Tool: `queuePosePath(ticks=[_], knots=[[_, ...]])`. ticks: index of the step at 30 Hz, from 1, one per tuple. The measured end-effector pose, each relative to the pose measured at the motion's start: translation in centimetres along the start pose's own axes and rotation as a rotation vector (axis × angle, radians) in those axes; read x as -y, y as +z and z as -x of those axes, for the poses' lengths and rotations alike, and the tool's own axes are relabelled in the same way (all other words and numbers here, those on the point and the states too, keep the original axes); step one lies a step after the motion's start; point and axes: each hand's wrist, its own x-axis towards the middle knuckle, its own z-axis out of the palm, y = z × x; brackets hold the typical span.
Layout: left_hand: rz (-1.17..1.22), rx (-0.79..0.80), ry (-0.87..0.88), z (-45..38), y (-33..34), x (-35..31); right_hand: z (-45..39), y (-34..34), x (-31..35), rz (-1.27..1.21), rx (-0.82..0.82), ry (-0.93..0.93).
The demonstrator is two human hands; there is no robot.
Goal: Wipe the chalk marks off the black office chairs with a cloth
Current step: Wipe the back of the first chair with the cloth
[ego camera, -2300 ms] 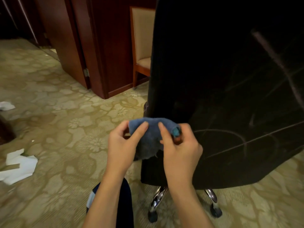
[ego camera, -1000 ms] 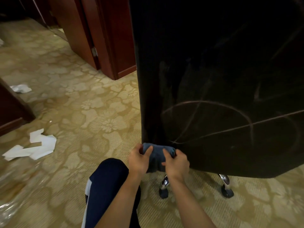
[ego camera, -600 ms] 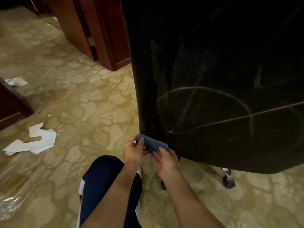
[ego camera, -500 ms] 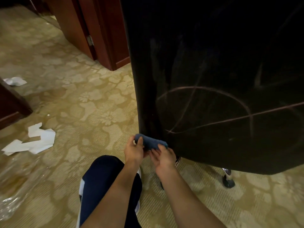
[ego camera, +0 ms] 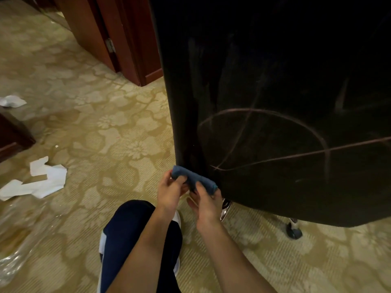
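Left hand (ego camera: 171,192): fingers (ego camera: 180,180) pinching one end of the cloth.
Right hand (ego camera: 206,205): fingers curled onto the other end.
Cloth (ego camera: 193,179): rolled, blue, at the chair (ego camera: 275,81) back's lower corner.
Handling: probably soft, light; best gripped bunched.
Chalk marks (ego camera: 264,136): untouched.
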Motion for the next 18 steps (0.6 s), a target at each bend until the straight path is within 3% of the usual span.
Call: queuePosePath(ticks=[2,8,13,18], knots=[[-0.048,0.001,0.008,0.1,-0.2,0.2,-0.1,-0.2,-0.2,0.057,-0.031,-0.02],[-0.048,0.025,0.086,-0.1,-0.5,0.1,0.4,1.3,1.1,-0.094,-0.003,-0.046],[-0.014,-0.13,-0.063,-1.2,-0.2,0.3,-0.7,3.0,-0.4,-0.207,-0.195,0.122],[0.015,-0.148,-0.139,-2.2,0.0,-0.1,-0.9,3.4,-0.2,-0.331,-0.233,0.161]])
